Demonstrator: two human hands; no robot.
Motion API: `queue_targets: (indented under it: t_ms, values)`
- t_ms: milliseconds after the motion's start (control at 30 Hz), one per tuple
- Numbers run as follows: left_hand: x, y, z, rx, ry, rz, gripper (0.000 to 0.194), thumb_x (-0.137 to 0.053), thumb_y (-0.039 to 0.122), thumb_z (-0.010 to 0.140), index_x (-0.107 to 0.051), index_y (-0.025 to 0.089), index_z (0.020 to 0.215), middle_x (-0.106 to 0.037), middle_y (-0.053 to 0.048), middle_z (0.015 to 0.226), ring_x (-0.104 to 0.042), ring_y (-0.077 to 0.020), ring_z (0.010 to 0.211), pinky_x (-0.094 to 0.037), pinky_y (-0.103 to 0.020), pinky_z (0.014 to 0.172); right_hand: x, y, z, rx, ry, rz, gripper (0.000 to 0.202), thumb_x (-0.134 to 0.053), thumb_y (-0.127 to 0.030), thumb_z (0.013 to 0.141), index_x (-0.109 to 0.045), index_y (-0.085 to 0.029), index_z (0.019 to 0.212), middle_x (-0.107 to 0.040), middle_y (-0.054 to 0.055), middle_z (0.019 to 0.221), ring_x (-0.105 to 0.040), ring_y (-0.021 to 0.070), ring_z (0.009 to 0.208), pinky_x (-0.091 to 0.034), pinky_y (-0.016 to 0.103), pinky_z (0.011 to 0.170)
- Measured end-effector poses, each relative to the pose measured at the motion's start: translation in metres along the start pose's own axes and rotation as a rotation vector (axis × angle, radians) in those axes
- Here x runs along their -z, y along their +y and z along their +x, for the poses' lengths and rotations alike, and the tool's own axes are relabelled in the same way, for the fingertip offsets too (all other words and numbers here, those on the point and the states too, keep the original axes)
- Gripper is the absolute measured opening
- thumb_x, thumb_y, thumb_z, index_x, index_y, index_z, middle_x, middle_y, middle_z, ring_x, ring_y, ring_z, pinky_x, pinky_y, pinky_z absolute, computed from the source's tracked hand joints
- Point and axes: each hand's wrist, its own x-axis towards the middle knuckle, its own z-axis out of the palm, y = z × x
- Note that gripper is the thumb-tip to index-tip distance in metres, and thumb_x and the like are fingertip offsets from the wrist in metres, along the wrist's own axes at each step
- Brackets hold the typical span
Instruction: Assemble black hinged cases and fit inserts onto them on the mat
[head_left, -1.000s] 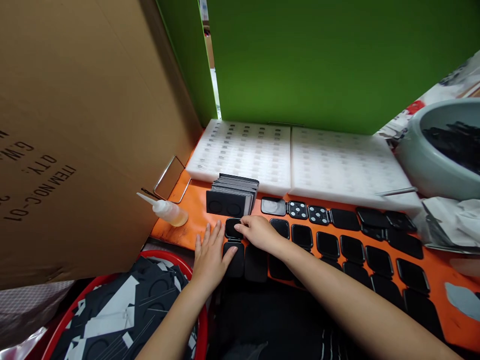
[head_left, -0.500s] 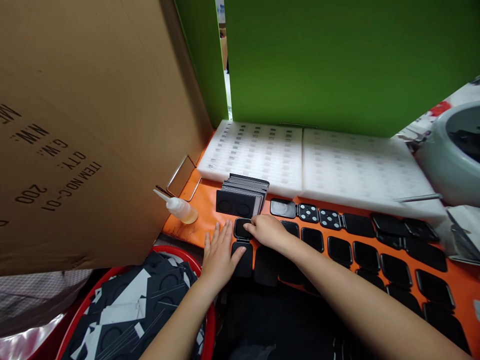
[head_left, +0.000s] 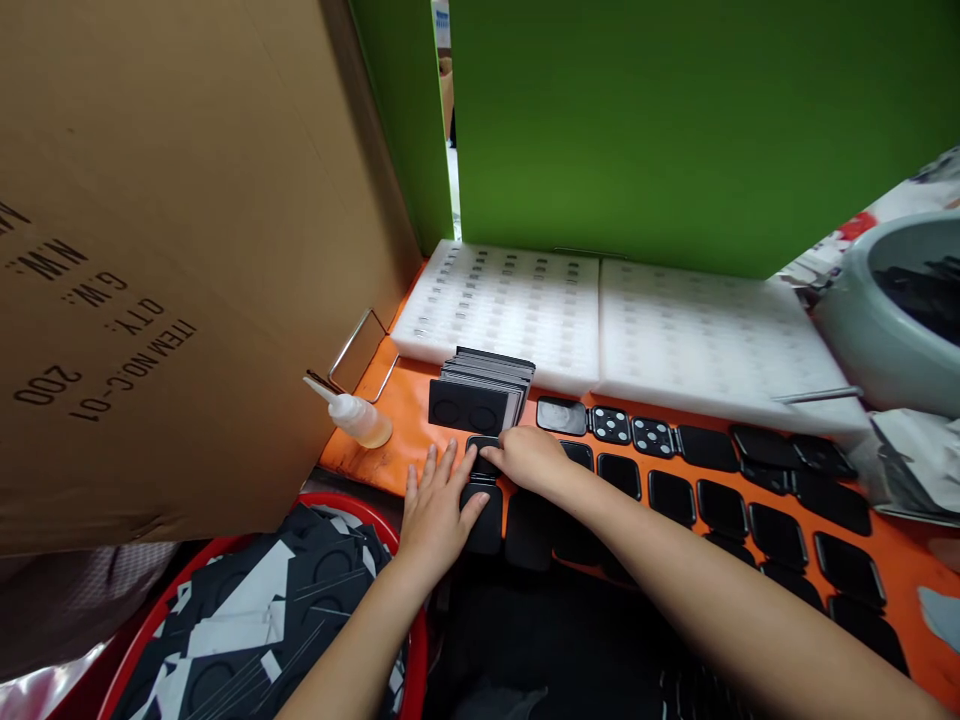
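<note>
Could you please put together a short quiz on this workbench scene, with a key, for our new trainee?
1. True or false: the red tub holds black and white scraps.
2. What colour is the upright panel behind the white foam blocks? A) orange B) green C) blue
3. Which hand has its thumb on the lower half of the black case that lies just in front of the stack of cards?

Key: 1. True. 2. B. 3. The left hand; the thumb of the right hand is on the upper half.
</note>
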Motion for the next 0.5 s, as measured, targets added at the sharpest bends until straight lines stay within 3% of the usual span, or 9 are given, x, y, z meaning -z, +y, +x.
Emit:
queue_targets:
  t_ms: [133, 233, 333, 500]
  values:
    - [-0.002, -0.001, -0.001, -0.032, 0.033, 0.031, 0.05, -0.052, 0.037, 0.087, -0.04, 0.037, 0.135, -0.028, -0.005, 0.149, -0.019, -0.0336, 0.137, -0.019, -0.061, 0.105, -0.008, 0.004, -0.014, 0.029, 0.129, -0.051, 0.044, -0.044, -0.05, 0.088, -0.07, -0.014, 0.088, -0.07, 0.016, 0.088, -0.064, 0.0271, 0.086, -0.047, 0.034, 0.072]
    - [-0.004, -0.002, -0.002, -0.023, 0.035, 0.031, 0.055, -0.051, 0.038, 0.087, -0.036, 0.029, 0.139, -0.03, -0.007, 0.148, -0.019, -0.0324, 0.137, -0.018, -0.06, 0.106, -0.027, 0.011, -0.034, 0.309, 0.308, -0.029, 0.04, -0.037, -0.041, 0.093, -0.067, -0.017, 0.103, -0.068, 0.013, 0.106, -0.06, 0.0238, 0.103, -0.044, 0.035, 0.088]
    - [-0.006, -0.003, -0.001, -0.012, 0.034, 0.033, 0.064, -0.049, 0.038, 0.087, -0.025, 0.021, 0.144, -0.03, -0.011, 0.148, -0.018, -0.0312, 0.138, -0.017, -0.058, 0.107, -0.048, 0.018, -0.047, 0.561, 0.369, -0.022, 0.041, -0.041, -0.04, 0.093, -0.058, -0.016, 0.122, -0.054, 0.011, 0.131, -0.047, 0.0226, 0.123, -0.032, 0.038, 0.105]
    - [-0.008, -0.005, 0.0, -0.043, 0.022, 0.057, 0.065, -0.046, 0.039, 0.088, -0.021, 0.02, 0.145, -0.029, -0.013, 0.148, -0.016, -0.0316, 0.138, -0.018, -0.059, 0.107, -0.056, 0.018, -0.041, 0.523, 0.34, -0.037, 0.037, -0.039, -0.032, 0.095, -0.056, -0.02, 0.124, -0.053, 0.008, 0.131, -0.048, 0.0209, 0.123, -0.028, 0.043, 0.108]
